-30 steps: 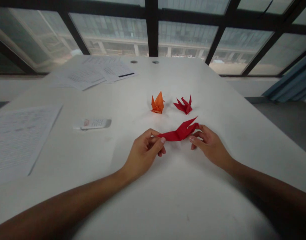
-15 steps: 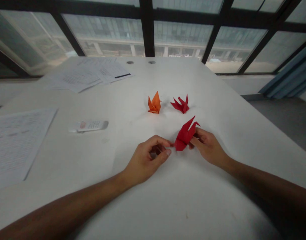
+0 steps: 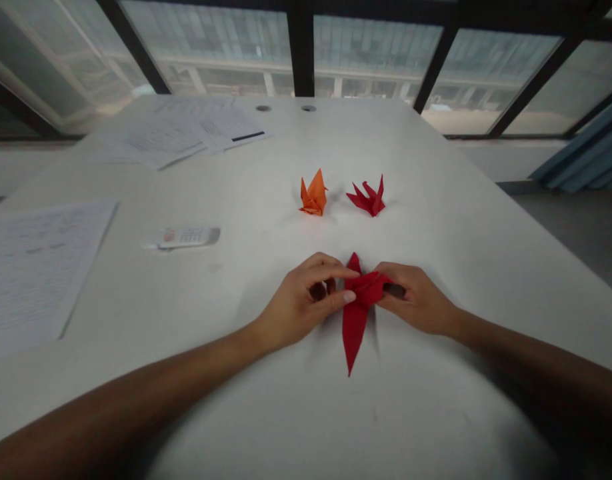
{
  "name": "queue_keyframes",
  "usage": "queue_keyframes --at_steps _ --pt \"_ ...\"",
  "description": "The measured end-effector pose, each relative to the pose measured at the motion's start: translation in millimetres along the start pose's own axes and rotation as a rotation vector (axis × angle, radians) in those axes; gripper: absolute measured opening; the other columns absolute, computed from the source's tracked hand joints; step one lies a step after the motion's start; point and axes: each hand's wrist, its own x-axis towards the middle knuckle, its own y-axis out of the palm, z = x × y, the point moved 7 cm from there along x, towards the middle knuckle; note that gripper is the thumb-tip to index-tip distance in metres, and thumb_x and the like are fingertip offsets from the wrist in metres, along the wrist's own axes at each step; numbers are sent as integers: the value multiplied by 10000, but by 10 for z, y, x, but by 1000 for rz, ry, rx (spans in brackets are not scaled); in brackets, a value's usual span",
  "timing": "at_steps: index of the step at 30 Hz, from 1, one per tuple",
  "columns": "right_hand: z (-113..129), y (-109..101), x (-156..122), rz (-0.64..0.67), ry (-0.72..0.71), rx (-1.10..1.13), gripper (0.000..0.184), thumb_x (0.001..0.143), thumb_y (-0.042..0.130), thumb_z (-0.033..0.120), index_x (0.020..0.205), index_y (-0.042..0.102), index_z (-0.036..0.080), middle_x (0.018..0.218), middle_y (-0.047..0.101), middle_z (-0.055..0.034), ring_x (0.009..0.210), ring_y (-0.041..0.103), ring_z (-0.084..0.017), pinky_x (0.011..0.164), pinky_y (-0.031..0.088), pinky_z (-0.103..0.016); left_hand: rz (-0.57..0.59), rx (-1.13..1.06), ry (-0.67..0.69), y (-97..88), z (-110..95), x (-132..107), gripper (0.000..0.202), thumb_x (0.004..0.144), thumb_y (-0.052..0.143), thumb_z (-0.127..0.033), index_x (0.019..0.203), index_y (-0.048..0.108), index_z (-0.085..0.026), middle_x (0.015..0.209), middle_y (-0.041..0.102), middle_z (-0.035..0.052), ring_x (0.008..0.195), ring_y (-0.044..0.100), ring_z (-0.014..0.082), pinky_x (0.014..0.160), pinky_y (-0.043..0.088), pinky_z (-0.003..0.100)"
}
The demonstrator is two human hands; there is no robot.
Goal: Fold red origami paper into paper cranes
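Note:
Between my hands is a red origami crane [image 3: 355, 327], one long pointed wing reaching toward me and the other pointing away. My left hand [image 3: 306, 297] pinches its left side between thumb and fingers. On the right side, my right hand [image 3: 421, 297] grips the paper, its fingertips partly hidden behind the folds. Farther back on the white table stand a smaller orange origami crane [image 3: 314, 195] and, to its right, another red origami crane [image 3: 370, 198].
A white tube with a grey end [image 3: 189, 237] lies left of my hands. Printed sheets [image 3: 36, 267] cover the left edge, and more papers [image 3: 181, 133] lie at the back left. Windows with dark frames [image 3: 302, 50] rise behind the table [image 3: 256, 413].
The red crane in my hands has turned so that a wing now points toward me. My left hand has moved slightly right and closed on its side. The view has tilted a little downward.

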Motion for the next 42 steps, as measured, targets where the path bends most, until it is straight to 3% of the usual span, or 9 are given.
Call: queue_keyframes --at_steps 8,15,19,25,29,33,36,39,42 --pt "-20 -24 0 -37 6 33 77 939 664 275 903 707 222 863 705 -17 753 631 -173 683 484 -300 -62 78 -49 -63 36 -10 152 984 643 -312 920 705 -189 910 638 37 813 607 148 715 475 274" --pt "-9 23 6 3 31 34 102 947 667 310 917 719 227 873 722 -18 777 654 -182 695 490 -307 -21 33 -3 -27 -10 -13 224 941 713 -349 1123 719 -220 1024 629 59 784 583 135 672 486 261" --pt "2 32 14 14 22 25 112 954 654 309 903 712 228 844 715 -20 747 641 -178 683 491 -312 46 27 32 17 -37 -16 200 915 751 -354 1064 750 -221 996 647 53 769 594 133 675 484 261" --pt "144 -39 -55 -66 -166 33 263 978 616 334 1233 659 284 1154 696 -82 971 655 -231 843 527 -386 3 120 -19 2 3 -4 147 960 687 -332 921 747 -203 904 654 40 767 597 139 696 465 258" --pt "193 4 -82 -79 -202 -48 282 892 758 360 1141 651 281 1093 694 -70 918 653 -229 830 535 -388 -1 123 3 -1 -28 11 107 958 688 -289 918 734 -201 902 652 30 784 605 135 725 473 257" --pt "172 -15 -77 -158 -157 -90 34 950 671 280 953 642 263 913 697 -31 779 641 -186 731 512 -346 -28 122 26 -21 -39 12 100 958 676 -266 894 705 -196 891 646 30 815 618 146 758 485 265" --pt "132 -46 -79 -184 -104 -111 70 952 627 230 888 624 258 852 687 -19 757 631 -181 711 493 -339 -80 104 7 -58 -2 4 115 964 664 -291 902 681 -196 913 639 38 801 621 150 752 496 272" --pt "128 -61 -93 -197 -107 -94 34 944 656 267 940 622 263 893 679 -25 761 622 -183 723 505 -348 -76 113 4 -60 13 3 120 965 668 -307 916 689 -200 921 650 42 808 630 155 762 506 276" --pt "158 -35 -103 -193 -151 -90 239 904 751 351 1092 620 282 1008 688 -42 792 634 -191 752 537 -361 -46 146 34 -43 -19 9 92 966 669 -279 925 709 -207 916 665 38 842 636 156 781 501 270"
